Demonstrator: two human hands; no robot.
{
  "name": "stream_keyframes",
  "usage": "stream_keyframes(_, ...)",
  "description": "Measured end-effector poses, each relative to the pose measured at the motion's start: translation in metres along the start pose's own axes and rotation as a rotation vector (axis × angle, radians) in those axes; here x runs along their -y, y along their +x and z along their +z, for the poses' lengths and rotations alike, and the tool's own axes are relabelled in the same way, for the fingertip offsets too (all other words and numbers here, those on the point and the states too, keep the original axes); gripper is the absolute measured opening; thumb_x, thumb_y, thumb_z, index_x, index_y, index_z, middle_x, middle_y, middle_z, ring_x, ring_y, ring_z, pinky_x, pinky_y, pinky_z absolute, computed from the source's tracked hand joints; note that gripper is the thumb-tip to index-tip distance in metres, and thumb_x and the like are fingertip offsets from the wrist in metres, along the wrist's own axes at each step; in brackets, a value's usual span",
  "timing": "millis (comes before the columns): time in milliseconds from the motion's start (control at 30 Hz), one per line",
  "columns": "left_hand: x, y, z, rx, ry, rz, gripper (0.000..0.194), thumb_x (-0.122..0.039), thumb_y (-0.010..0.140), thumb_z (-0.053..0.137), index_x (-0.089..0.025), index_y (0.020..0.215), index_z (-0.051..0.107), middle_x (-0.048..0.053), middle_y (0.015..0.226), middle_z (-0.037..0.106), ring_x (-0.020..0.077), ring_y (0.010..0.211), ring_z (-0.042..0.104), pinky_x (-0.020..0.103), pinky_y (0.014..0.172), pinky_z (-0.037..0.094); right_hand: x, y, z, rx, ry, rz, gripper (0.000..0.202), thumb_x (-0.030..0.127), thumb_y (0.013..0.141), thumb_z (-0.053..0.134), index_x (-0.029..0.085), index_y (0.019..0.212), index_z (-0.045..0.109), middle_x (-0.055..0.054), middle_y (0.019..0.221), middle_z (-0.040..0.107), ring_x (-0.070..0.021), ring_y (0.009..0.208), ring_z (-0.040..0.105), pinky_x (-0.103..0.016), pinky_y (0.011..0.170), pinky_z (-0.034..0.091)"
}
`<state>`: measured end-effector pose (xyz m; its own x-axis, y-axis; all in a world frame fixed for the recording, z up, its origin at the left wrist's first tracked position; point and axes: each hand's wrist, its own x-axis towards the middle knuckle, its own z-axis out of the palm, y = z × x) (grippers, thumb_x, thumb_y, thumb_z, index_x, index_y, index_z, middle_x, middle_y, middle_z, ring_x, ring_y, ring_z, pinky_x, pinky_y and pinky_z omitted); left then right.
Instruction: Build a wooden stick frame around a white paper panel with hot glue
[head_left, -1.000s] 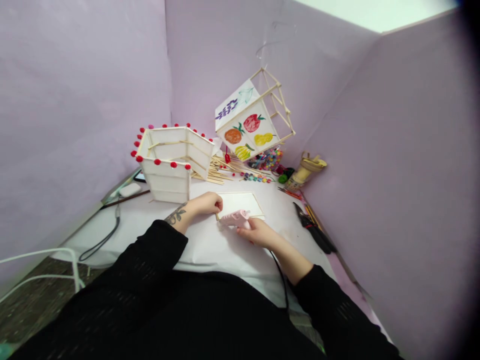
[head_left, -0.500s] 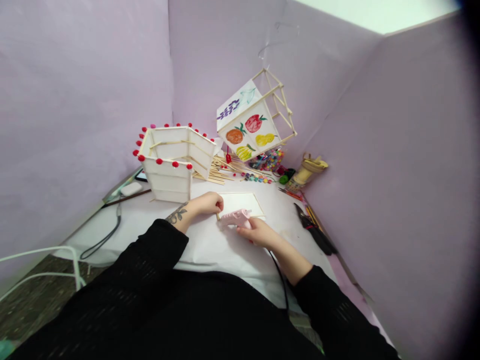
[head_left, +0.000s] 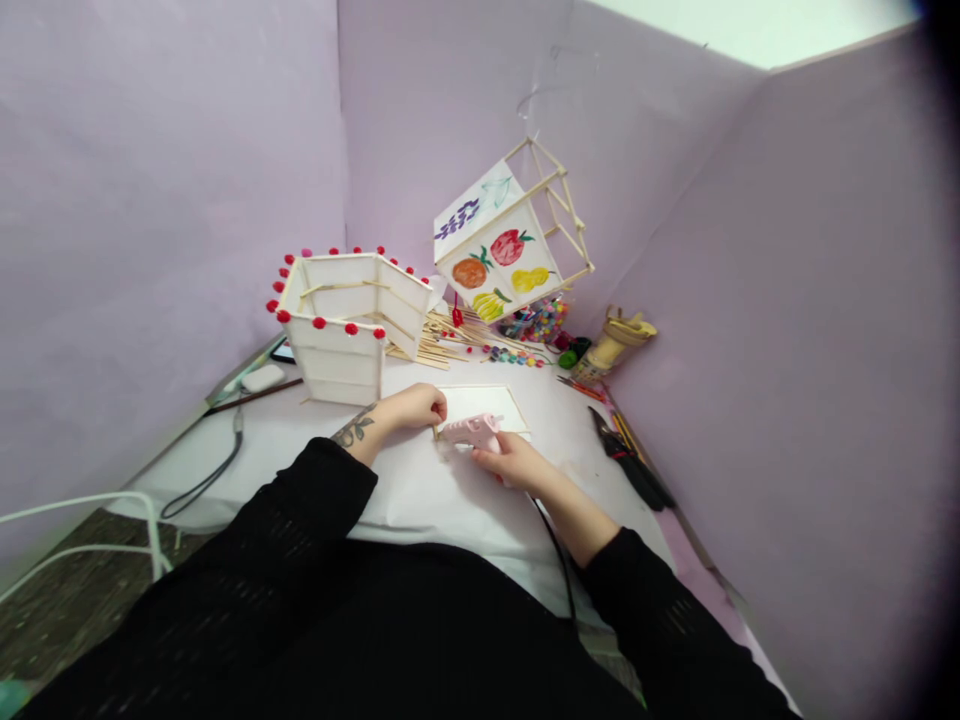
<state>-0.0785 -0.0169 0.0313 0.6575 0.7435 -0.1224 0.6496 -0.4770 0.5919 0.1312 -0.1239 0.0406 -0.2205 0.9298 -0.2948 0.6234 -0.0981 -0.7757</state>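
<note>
A flat white panel edged with thin wooden sticks (head_left: 487,405) lies on the white-covered table. My left hand (head_left: 421,405) is closed at the panel's left corner, fingers pinched around a short wooden stick. My right hand (head_left: 514,462) grips a pale pink glue gun (head_left: 474,431) by its handle, just over the panel's near edge. The gun's body partly covers that edge, and its black cord runs down towards me. Behind my left hand stands a white panelled frame (head_left: 341,360) with red pompoms along its rim.
A lantern with painted fruit (head_left: 499,250) hangs tilted at the back, above loose wooden sticks (head_left: 431,350) and beads. Black-handled cutters (head_left: 630,460) and a bundled roll (head_left: 611,345) lie at right. A white case (head_left: 262,377) and a grey strap sit at left.
My right hand and the glue gun have shifted very slightly up and left. My left hand has stayed in place at the panel's corner.
</note>
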Motion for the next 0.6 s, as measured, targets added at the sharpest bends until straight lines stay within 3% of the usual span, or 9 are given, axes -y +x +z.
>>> stream_keyframes(333,0.0029,0.0017,0.0017,-0.012,-0.018,0.011,0.020,-0.012,0.065,0.055,-0.014,0.077,0.071,0.003,0.073,0.069,0.0133,0.066,0.059,0.022,0.061,0.041,-0.0064,-0.0048,-0.0022,0.050,0.010,-0.022,0.018,0.030,0.081,0.062,0.014,0.088,0.062,0.003,0.051,0.053,-0.0101,0.043,0.046,-0.020,0.045,0.036)
stream_keyframes(600,-0.0022,-0.0010,-0.0011,-0.006,-0.009,-0.002,0.024,-0.013,0.064,0.053,-0.014,0.078,0.072,0.003,0.074,0.070,0.0139,0.066,0.059,0.022,0.062,0.041,-0.0064,-0.0037,-0.0015,0.040,0.052,-0.009,0.023,0.032,0.080,0.063,0.014,0.094,0.063,0.004,0.049,0.051,-0.0100,0.043,0.045,-0.020,0.044,0.034)
